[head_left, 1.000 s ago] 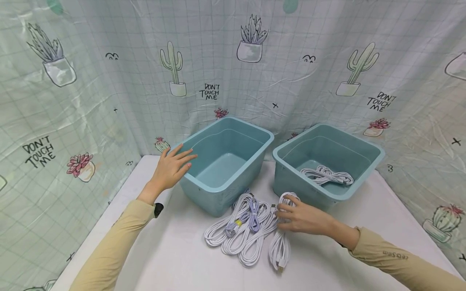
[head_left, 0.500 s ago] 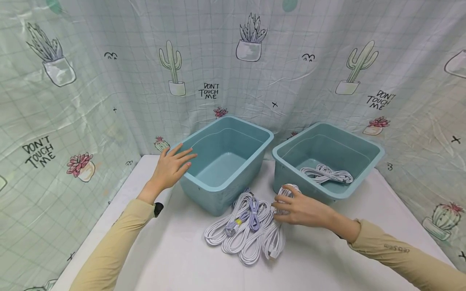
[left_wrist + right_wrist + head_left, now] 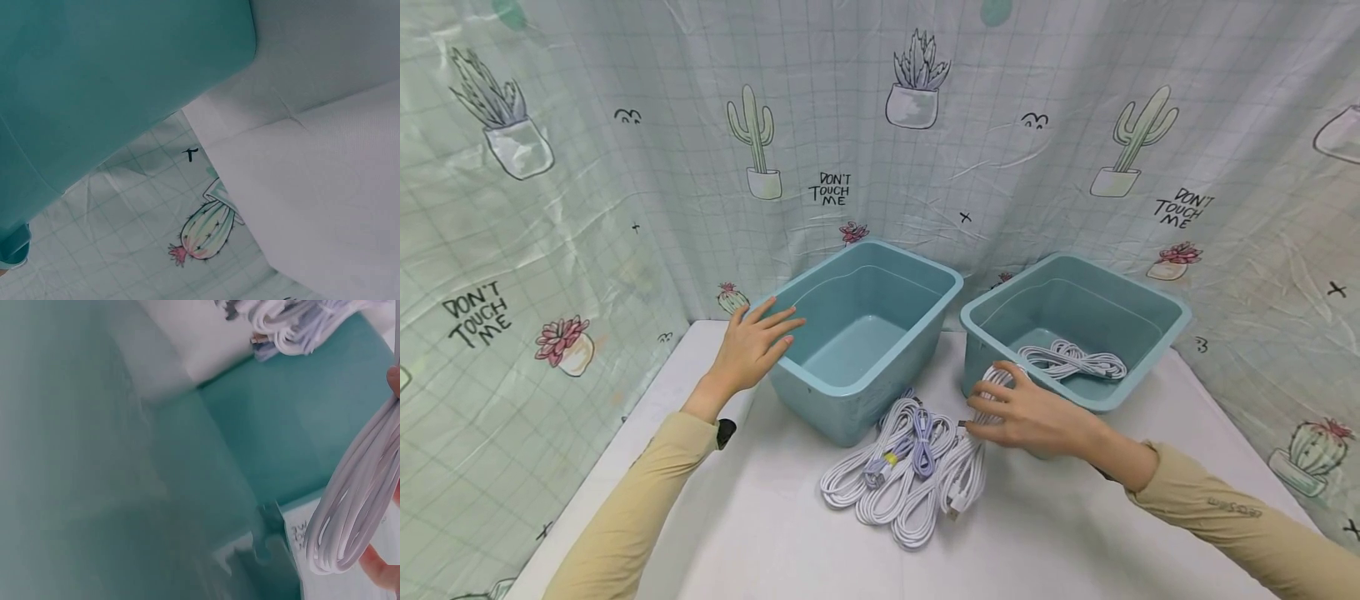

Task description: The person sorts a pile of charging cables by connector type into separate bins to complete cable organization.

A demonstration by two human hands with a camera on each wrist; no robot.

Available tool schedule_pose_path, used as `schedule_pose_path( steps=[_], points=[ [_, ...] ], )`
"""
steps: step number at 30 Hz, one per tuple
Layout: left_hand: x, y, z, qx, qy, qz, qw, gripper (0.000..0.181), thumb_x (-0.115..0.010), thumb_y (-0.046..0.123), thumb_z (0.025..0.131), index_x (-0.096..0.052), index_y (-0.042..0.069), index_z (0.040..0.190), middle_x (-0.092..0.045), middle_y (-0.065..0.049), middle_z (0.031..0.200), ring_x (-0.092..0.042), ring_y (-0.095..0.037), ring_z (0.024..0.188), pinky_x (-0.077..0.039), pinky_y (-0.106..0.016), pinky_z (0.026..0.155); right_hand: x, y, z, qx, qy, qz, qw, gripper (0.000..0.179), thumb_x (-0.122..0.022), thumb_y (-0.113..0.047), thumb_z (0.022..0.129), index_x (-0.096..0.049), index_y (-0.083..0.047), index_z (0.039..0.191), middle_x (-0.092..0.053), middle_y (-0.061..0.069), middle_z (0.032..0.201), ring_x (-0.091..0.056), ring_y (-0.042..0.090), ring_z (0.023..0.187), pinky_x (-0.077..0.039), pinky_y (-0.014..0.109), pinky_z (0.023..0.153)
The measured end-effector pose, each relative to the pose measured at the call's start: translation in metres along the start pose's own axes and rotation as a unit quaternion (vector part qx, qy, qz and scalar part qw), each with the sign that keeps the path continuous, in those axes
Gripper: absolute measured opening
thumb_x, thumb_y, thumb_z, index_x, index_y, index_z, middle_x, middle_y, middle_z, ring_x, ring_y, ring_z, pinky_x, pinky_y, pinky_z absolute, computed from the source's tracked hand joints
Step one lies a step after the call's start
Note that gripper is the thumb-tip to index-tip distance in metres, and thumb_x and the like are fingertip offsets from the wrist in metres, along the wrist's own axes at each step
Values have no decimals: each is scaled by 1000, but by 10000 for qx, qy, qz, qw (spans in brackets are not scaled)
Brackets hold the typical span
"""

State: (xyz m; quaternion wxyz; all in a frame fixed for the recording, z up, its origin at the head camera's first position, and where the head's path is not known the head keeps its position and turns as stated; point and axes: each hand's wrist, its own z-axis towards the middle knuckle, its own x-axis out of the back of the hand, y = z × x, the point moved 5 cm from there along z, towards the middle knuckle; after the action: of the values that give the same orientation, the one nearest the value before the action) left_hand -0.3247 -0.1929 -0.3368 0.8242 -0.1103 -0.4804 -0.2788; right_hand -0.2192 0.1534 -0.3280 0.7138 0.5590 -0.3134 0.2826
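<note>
My left hand [image 3: 752,348] rests on the near-left rim of the left teal bin [image 3: 842,389], fingers straight and spread. My right hand [image 3: 1033,417] grips a coiled white cable [image 3: 353,506] by its upper part, in front of the right teal bin [image 3: 1000,346]. The cable's lower loops and USB plug [image 3: 953,507] hang down beside the pile. Several coiled white cables [image 3: 880,487] lie on the table, with a small lavender cable [image 3: 922,450] on top. Inside the right bin is another white coil [image 3: 1071,362]. The right palm is hidden in the head view.
The left bin shows a bare floor [image 3: 868,337]. Both bins stand at the back of the white table [image 3: 760,533], with a narrow gap between them. Behind and beside them hangs a cactus-print curtain [image 3: 677,167].
My right hand has risen toward the right bin with the white cable, whose lower end has swung left and upward. The left hand stays on the left bin's rim.
</note>
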Motion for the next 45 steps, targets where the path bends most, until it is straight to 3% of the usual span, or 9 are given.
schedule_pose_path(
  steps=[6,12,17,27,30,31,34,37,45],
  points=[
    [0,0,0,-21,-4,68,10000,35,-45,31,92,-56,20,123,-51,-8,131,-31,-34,131,-16,-60,104,8,10,-1,-86,304,-62,9995,22,-58,-24,77,-59,-27,99,-57,-1,100,-51,21,100,-41,52,82],
    [-1,0,-1,-19,-39,59,10000,40,-37,38,94,-55,19,124,-50,-7,132,-30,-34,131,-15,-60,105,15,16,-2,-225,242,-239,9992,38,-75,-32,65,-60,-28,100,-58,-1,99,-52,21,100,-42,53,82],
    [-2,0,-1,-7,-56,44,10000,46,-30,45,95,-54,21,125,-49,-7,133,-30,-34,132,-14,-59,105,20,23,-4,-381,242,-272,9986,43,-79,-35,61,-60,-28,98,-59,0,99,-52,21,99,-42,53,82],
    [-2,0,-2,-12,-48,74,10000,40,-37,39,94,-54,21,125,-49,-7,133,-30,-34,131,-16,-60,104,27,40,-13,-517,444,-131,9976,46,-82,-33,56,-61,-26,97,-61,3,98,-53,24,96,-41,55,82],
    [-2,0,-2,-14,-33,43,10000,37,-40,36,93,-55,20,124,-50,-7,132,-30,-34,131,-15,-60,105,30,46,-17,-556,584,-120,9967,17,-62,-32,82,-61,-25,98,-61,4,97,-54,24,96,-41,55,81],
    [-2,0,-1,-22,-15,15,10000,37,-40,36,93,-55,20,124,-50,-8,132,-31,-35,131,-15,-60,105,30,48,-18,-585,628,-123,9962,15,-51,-32,89,-61,-24,98,-61,4,97,-53,24,95,-41,55,81],
    [-1,1,0,-56,37,-27,10000,41,-35,40,94,-55,20,124,-51,-8,131,-31,-36,130,-15,-60,105,34,55,-22,-687,747,-157,9947,43,-18,-34,97,-60,-24,98,-60,5,97,-53,24,94,-41,54,81],
    [0,1,0,-88,71,-23,9999,41,-36,40,94,-56,19,123,-51,-8,131,-32,-36,130,-16,-60,104,37,62,-25,-795,788,-193,9935,44,-17,-34,97,-60,-23,99,-60,5,97,-53,24,94,-41,54,80],
    [1,1,2,-44,73,-14,10000,37,-54,20,86,-56,19,122,-51,-8,131,-32,-36,130,-16,-61,104,37,77,-39,-1045,601,-177,9925,52,-13,-41,97,-62,-22,100,-60,7,98,-52,25,95,-40,54,81]
  ],
)
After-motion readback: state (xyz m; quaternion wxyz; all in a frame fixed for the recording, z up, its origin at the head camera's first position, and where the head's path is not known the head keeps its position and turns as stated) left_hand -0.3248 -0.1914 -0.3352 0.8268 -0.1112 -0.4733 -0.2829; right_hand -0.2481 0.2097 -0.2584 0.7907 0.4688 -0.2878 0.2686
